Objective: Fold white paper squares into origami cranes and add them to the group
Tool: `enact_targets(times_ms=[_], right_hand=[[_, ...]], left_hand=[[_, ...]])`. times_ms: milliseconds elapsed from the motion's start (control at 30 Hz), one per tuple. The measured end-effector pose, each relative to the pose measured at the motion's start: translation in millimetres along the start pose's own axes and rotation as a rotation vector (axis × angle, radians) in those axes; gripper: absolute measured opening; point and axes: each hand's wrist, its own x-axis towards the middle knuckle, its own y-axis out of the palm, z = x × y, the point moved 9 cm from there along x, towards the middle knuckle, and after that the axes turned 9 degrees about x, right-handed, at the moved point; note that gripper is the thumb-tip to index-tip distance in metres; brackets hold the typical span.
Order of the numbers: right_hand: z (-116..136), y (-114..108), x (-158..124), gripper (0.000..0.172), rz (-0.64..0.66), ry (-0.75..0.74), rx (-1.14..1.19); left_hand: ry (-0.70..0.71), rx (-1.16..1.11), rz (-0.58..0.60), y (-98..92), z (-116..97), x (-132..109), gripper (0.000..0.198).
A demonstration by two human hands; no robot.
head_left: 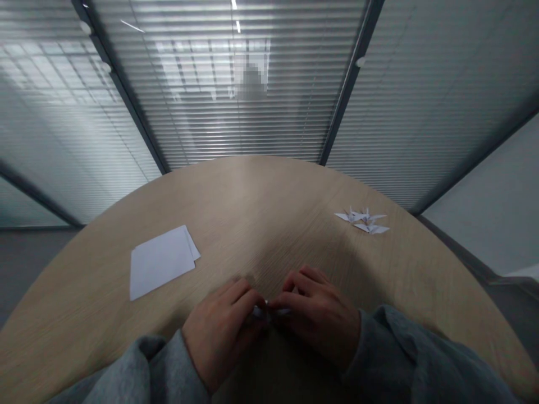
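hands: your left hand (pixel 223 328) and right hand (pixel 318 317) pinch the folded paper (pixel 264 312) from both sides, steadying it.
stack: sheets (pixel 162 262) left, within reach.
finished: cranes (pixel 364 221) far right, out of your way.

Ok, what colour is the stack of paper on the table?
Plain white; the paper stack shows best in the head view.

Round wooden table (pixel 261 213), blind-covered glass walls (pixel 202 101), grey floor (pixel 25 269)
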Motion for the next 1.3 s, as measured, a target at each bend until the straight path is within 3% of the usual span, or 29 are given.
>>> enact_targets(times_ms=[200,367,700,1000,1300], right_hand=[[16,-2,0,0.016,-0.023,-0.229,-0.098],[19,-2,2,0.017,0.001,-0.222,-0.089],[2,0,7,0.006,0.08,0.034,-0.009],[-19,2,2,0.001,0.069,0.349,0.068],[-24,2,-2,0.008,0.072,0.452,0.02]], left_hand=[[0.054,-0.051,0.027,-2.4,3,4,0.01],[0.079,-0.046,0.002,-3.7,3,5,0.004],[0.063,-0.006,-0.033,-6.9,2,2,0.011],[-0.129,-0.093,0.008,-3.0,14,2,0.013],[-0.203,-0.079,0.028,-3.1,15,1,0.013]])
